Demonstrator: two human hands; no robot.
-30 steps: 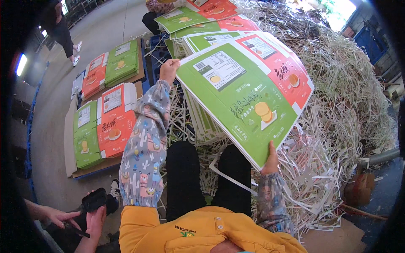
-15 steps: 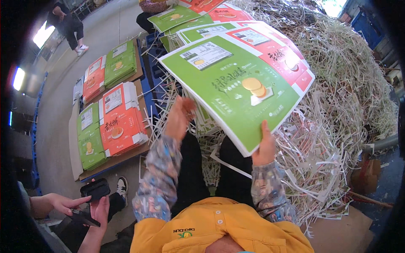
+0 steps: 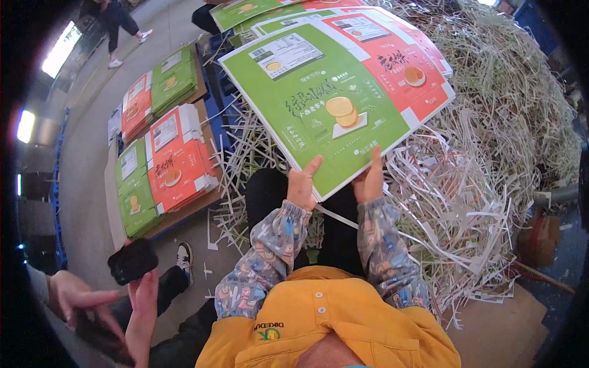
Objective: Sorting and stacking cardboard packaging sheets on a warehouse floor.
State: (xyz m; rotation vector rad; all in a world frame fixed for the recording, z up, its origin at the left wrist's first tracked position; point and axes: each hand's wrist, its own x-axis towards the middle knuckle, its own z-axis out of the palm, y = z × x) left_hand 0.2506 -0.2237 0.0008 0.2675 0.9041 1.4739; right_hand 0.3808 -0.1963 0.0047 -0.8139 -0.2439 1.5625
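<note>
Both hands grip a stack of printed cardboard sheets point(image 3: 313, 129), green on the left and orange-red on the right, with pictures of round biscuits. My left hand point(image 3: 303, 183) is closed round the near left corner, thumb on top. On the near edge further right, my right hand point(image 3: 370, 179) holds the stack with its thumb up over the print and its fingers underneath, mostly hidden. The stack slants away from me over my knees. Its far end lies against more printed sheets point(image 3: 294, 21) of the same kind.
A large heap of shredded paper strips point(image 3: 485, 110) rises on the right. Piles of cut green and red card point(image 3: 178, 162) stand on a pallet at left. Close on my left, a co-worker's hands point(image 3: 144, 294) hold a dark device point(image 3: 132, 262). Another person point(image 3: 119, 27) walks far left.
My left hand, loose beside the stack before, has come right and taken hold of its near left corner. The stack has shifted slightly left and toward me. The far-left person has stepped on.
</note>
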